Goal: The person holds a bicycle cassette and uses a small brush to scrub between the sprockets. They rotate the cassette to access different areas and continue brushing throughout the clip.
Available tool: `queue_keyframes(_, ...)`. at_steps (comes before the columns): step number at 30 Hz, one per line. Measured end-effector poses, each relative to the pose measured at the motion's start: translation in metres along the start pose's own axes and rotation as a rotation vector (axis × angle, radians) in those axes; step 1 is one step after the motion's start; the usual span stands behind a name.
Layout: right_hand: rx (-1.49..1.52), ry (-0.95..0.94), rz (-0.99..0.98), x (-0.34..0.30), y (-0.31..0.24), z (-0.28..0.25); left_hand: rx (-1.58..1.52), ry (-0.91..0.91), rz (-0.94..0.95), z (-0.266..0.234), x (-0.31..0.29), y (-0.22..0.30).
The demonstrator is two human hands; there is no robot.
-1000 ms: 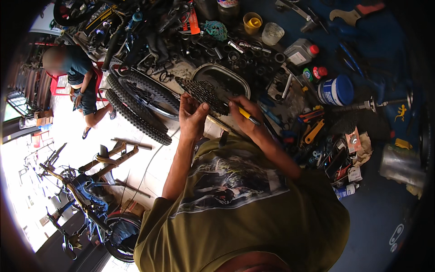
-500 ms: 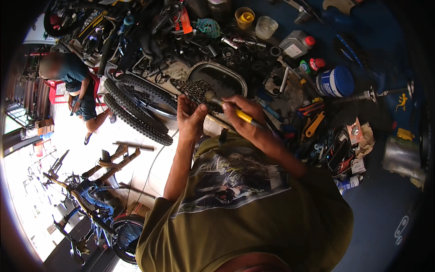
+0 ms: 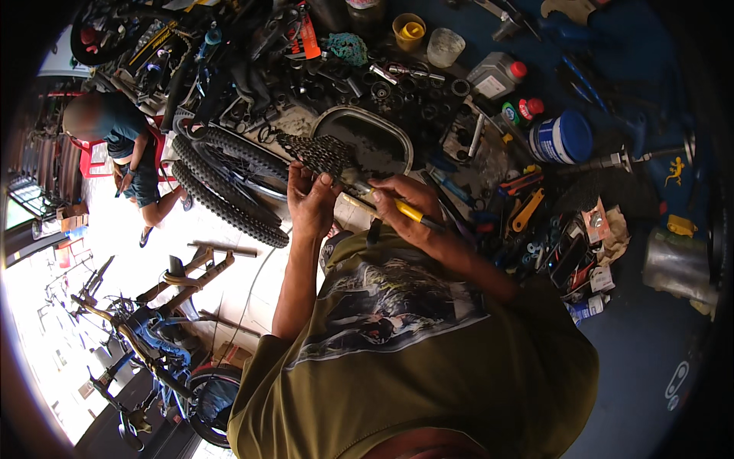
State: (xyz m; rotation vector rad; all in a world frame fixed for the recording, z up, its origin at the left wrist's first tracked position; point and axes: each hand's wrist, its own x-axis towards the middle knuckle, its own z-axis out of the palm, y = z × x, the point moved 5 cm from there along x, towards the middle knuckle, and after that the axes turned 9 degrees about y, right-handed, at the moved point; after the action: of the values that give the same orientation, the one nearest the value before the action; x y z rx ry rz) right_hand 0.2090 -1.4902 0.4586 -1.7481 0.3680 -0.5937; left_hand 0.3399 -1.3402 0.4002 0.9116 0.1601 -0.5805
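A dark stack of toothed bicycle sprockets (image 3: 315, 151) was held tilted in front of the person's chest, beside the near side of a metal-rimmed basin (image 3: 408, 142). To brush it well, I judged, the edge grip should stay firm while short strokes follow the gaps between rings. The sprockets looked nearly black, with pale glints along the teeth; whether grease clung there, I couldn't tell. The left hand (image 3: 310, 205) pinched the near edge between thumb and fingers. The right hand (image 3: 407, 200) was closed around a yellow-handled brush (image 3: 407, 211), its head at the stack's right end. Knobbly tyres (image 3: 222, 183) lay to the left; farther off, another person (image 3: 128, 141) sat on a red chair (image 3: 90, 159).
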Motion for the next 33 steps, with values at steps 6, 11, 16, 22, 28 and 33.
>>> queue_keyframes(6,0.022,0.018,0.016,0.005,-0.005,-0.001,0.044,-0.022,0.024,-0.001,0.000,-0.003)
queue_keyframes(11,0.002,0.062,0.014,-0.005,0.025,0.000,0.031,-0.055,0.048,0.008,0.001,-0.001)
queue_keyframes(16,-0.060,0.038,0.125,0.010,0.016,-0.003,0.011,0.108,0.016,-0.011,0.003,-0.007)
queue_keyframes(22,-0.025,0.099,-0.015,0.017,0.019,0.007,0.024,-0.074,0.060,-0.013,0.005,-0.009)
queue_keyframes(28,-0.013,0.094,0.066,0.007,0.028,0.011,0.076,-0.005,0.045,0.000,-0.002,-0.003)
queue_keyframes(33,0.007,0.098,0.121,0.008,0.041,0.008,0.009,-0.014,0.048,0.000,0.000,-0.004)
